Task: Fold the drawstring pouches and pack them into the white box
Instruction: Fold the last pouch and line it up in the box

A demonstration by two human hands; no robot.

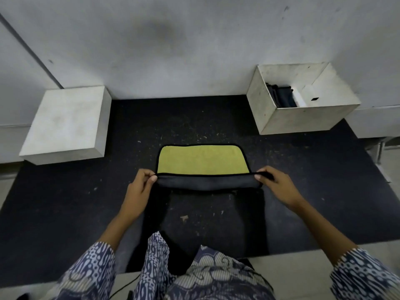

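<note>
Yellow-green lining is showing on the drawstring pouch (202, 161) lying on the dark bench (65, 202), while the left hand (139, 188) and right hand (276, 184) are pinching its near folded edge at either corner, the white box (303, 118) sitting far right.
</note>
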